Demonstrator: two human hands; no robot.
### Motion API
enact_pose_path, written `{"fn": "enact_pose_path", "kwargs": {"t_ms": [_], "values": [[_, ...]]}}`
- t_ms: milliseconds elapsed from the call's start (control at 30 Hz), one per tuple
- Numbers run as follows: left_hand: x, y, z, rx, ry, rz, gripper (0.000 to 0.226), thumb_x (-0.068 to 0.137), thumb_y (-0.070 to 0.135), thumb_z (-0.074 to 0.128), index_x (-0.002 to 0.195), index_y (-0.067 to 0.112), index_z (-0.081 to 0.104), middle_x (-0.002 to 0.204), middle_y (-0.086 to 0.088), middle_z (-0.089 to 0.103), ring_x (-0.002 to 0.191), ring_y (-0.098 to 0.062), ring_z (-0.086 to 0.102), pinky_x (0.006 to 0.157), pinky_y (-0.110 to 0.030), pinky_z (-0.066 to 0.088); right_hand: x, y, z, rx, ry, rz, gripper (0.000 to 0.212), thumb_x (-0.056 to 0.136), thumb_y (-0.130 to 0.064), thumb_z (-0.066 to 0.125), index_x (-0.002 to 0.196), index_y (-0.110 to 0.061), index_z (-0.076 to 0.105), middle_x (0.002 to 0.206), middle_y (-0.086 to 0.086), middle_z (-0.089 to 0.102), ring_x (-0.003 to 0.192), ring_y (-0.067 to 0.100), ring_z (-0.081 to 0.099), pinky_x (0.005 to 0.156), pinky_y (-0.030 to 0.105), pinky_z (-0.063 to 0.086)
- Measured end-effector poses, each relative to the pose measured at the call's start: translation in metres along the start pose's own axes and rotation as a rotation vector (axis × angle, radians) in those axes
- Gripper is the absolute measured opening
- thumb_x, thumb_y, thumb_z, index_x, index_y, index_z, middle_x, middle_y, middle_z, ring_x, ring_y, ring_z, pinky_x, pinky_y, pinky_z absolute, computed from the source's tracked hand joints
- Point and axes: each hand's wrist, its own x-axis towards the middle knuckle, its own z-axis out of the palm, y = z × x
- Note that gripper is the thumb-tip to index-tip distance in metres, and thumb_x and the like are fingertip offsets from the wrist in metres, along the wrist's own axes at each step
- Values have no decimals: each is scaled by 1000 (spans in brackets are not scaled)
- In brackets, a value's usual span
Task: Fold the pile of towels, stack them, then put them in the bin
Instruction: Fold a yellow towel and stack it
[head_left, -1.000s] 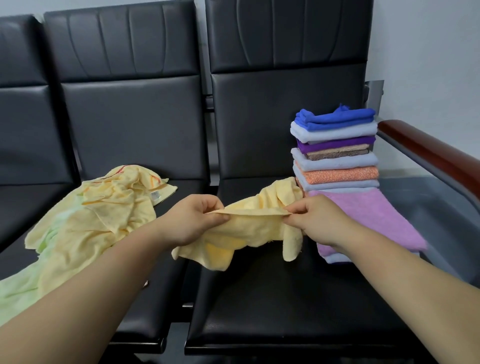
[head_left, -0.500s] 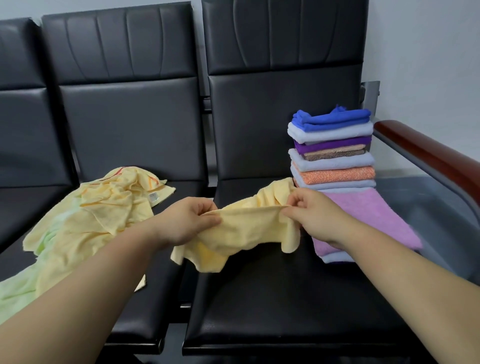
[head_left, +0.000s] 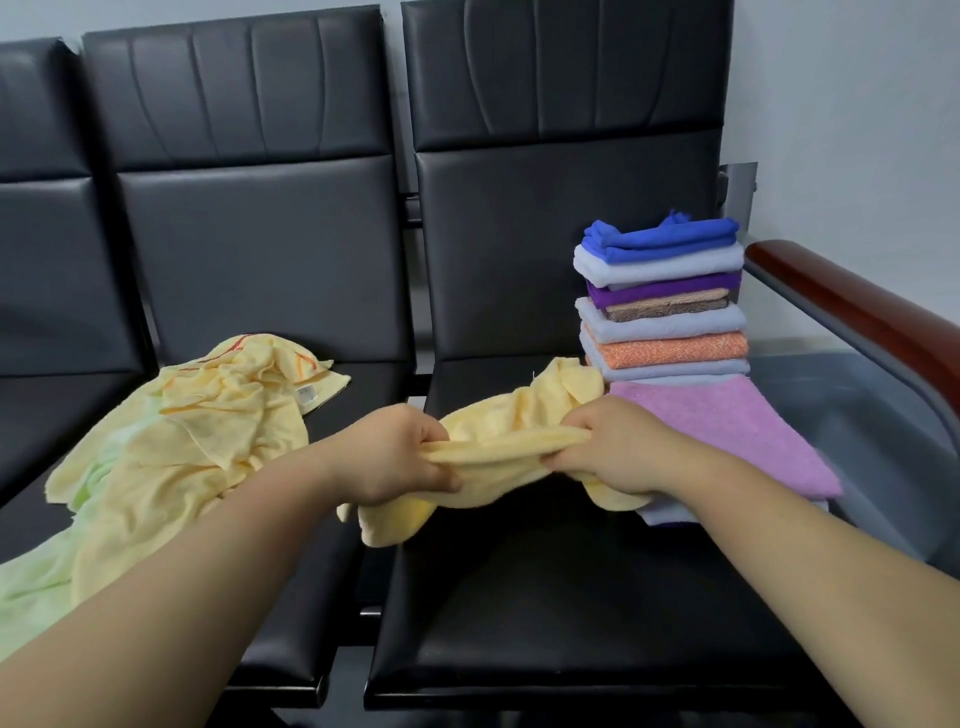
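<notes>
Above the right-hand black seat, the yellow towel hangs bunched between the left hand and right hand, both pinching its top edge. Bunched cloth could fold crooked, or brush the tall folded stack just beside it and tip it.

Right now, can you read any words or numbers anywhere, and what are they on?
White tag on the loose pile: too small and blurred to read.
Nothing else: no words, numbers or signs show on the held towel, the stack or the chairs.
</notes>
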Motion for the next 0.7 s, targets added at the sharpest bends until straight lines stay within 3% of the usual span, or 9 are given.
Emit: {"fn": "enact_pose_path", "kwargs": {"t_ms": [100,200,267,333,400,500,533,633,700], "values": [[0,-7,2,-285,86,5,19,95,36,69,91,17,68,80,7,67,75,-8,62,73,-31,49,-8,-5,-12,226,-2,-6,20,89,-34,77,93,-14,73,86,1,70,83,14,65,75,29,49],[0,0,2,-738,195,6,21,94,37,60,90,16,61,78,2,61,71,-14,56,63,-33,45,-12,-8,-11,378,-68,-27,27,84,-31,84,107,-24,73,96,-7,74,93,11,69,77,24,52],[1,10,2,-947,216,-21,18,97,30,62,100,11,62,85,-4,63,76,-19,60,65,-36,50,-11,-9,-6,267,-130,-12,43,81,-32,87,119,-29,67,108,-9,71,100,8,67,75,22,51],[0,15,-2,-1047,159,-5,23,89,27,73,102,10,66,90,-6,69,81,-20,67,70,-37,55,-6,-5,3,34,-150,-30,35,79,-34,85,108,-28,67,102,-5,72,95,14,70,78,31,58],[-3,15,-5,-887,7,30,28,78,22,83,98,9,70,89,-7,74,81,-19,71,69,-35,58,-1,0,11,-148,-134,-34,16,82,-31,75,89,-21,66,86,0,70,82,21,69,72,36,57],[-4,11,0,-97,-137,8,22,78,27,87,88,14,71,87,-1,75,83,-14,72,75,-30,58,1,1,4,-126,-86,-23,20,87,-33,74,77,-21,62,79,-4,64,77,17,62,66,30,46],[-3,7,0,4,-115,-4,19,82,29,83,85,16,70,87,1,75,85,-14,71,78,-31,57,-1,0,0,-75,-53,-31,19,88,-35,76,78,-25,63,82,-6,66,79,15,63,67,28,46],[-1,-6,-2,-314,-17,13,21,90,32,75,99,14,70,103,-8,74,98,-23,71,89,-41,56,-8,-3,-8,244,21,-54,7,88,-25,80,89,-23,73,90,-1,75,88,15,71,76,28,52],[-1,-8,-1,-629,57,16,42,88,37,69,112,4,63,104,-18,70,93,-32,66,81,-46,52,-12,-7,-10,450,-8,-91,14,87,-17,82,99,-18,75,90,-2,76,85,10,73,74,25,55]]}}
